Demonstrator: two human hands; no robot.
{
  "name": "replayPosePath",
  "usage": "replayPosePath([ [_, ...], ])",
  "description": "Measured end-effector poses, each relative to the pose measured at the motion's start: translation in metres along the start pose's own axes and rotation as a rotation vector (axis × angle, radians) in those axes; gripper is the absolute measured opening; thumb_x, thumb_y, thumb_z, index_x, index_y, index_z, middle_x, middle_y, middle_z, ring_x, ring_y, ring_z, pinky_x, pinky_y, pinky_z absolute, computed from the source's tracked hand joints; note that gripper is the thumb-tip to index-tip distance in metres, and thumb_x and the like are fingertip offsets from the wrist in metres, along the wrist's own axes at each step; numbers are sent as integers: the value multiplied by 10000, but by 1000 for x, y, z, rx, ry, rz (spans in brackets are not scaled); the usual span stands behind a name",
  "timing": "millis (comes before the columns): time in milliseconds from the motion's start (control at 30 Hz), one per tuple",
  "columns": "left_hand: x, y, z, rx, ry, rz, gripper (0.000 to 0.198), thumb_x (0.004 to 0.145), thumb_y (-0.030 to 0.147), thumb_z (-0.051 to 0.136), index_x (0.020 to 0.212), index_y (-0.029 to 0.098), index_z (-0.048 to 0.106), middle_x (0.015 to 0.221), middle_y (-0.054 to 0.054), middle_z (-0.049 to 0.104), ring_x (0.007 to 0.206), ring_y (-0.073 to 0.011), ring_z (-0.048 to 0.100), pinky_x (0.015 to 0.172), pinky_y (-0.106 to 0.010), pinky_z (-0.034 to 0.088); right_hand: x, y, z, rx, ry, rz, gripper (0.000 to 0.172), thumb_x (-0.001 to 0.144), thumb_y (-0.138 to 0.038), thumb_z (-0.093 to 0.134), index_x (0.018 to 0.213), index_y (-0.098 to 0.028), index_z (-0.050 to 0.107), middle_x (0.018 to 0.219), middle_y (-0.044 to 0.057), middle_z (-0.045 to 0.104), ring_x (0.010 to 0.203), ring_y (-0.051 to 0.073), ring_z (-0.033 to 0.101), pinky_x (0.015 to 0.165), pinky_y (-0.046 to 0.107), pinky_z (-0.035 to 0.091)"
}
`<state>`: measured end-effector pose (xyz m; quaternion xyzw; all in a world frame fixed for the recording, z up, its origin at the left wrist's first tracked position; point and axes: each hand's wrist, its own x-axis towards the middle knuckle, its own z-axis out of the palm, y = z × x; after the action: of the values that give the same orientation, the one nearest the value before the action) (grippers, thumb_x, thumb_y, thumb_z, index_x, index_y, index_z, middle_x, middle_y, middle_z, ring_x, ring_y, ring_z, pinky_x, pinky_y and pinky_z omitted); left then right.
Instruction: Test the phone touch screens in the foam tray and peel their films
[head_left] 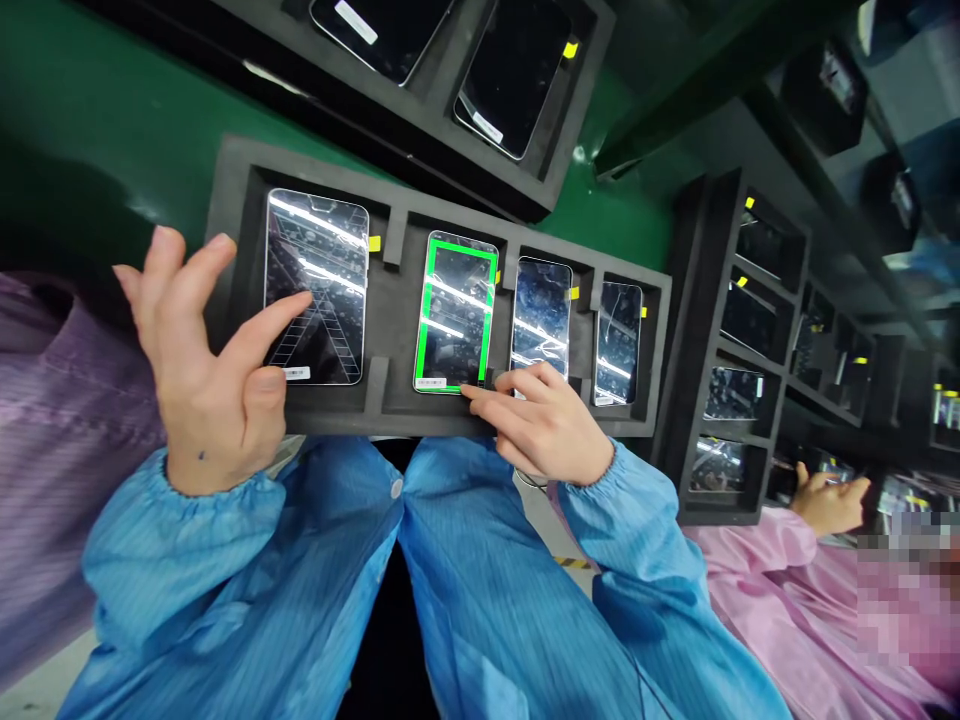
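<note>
Head view: larger phone (322, 300) lies at two o'clock from the wide-spread left hand (214, 370); half-curled right hand (546, 425) touches the green-framed phone (456, 315) at ten-thirty.

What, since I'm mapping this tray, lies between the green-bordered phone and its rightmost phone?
In the head view, a phone and black dividers; the right hand partly hides that phone.

text: none legible | white label (430, 382) on green-framed phone (456, 325): barcode, print too small
</note>
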<state>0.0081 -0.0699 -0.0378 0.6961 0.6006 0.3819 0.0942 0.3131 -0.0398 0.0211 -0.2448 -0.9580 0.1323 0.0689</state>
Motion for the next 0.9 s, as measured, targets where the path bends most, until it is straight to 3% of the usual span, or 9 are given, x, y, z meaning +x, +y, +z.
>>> replayPosePath([
  [400,0,-3,0,15,0,6,586,989,633,213,1385,362,550,1615,94,291,1529,-366,175,1260,-637,32,10,-12,-6,-217,-77,-4,219,986,-151,452,856,-184,626,825,48,699,801,205,483,677,370,305],
  [500,0,-4,0,19,4,12,583,990,627,222,1385,354,552,1617,95,285,1526,-377,173,1252,-642,28,14,-13,-8,-243,-87,59,183,978,-143,475,882,-183,626,852,45,700,795,205,474,685,375,305],
  [600,-1,-5,0,24,7,11,587,994,619,219,1385,338,556,1619,89,283,1526,-365,178,1255,-622,44,16,-7,-12,-212,-37,231,111,949,-194,541,1016,-172,627,974,50,712,841,225,484,704,385,324],
  [700,-1,-6,0,17,12,23,589,995,614,223,1381,326,562,1620,85,284,1525,-356,180,1257,-615,48,20,0,-13,-163,-24,387,340,883,-340,678,1173,-186,588,1110,72,684,905,256,504,727,389,345],
  [767,-1,-7,1,8,15,29,588,995,611,223,1383,326,560,1620,87,281,1526,-361,177,1253,-625,48,25,1,-11,-125,-74,414,539,818,-392,761,1270,-198,541,1185,91,653,953,276,514,755,392,360],
  [900,-2,-7,1,3,20,30,575,992,602,228,1387,340,554,1621,98,276,1526,-377,177,1243,-656,55,35,0,-3,-168,-83,380,654,795,-343,801,1358,-222,491,1256,98,618,1009,285,511,788,392,355],
])
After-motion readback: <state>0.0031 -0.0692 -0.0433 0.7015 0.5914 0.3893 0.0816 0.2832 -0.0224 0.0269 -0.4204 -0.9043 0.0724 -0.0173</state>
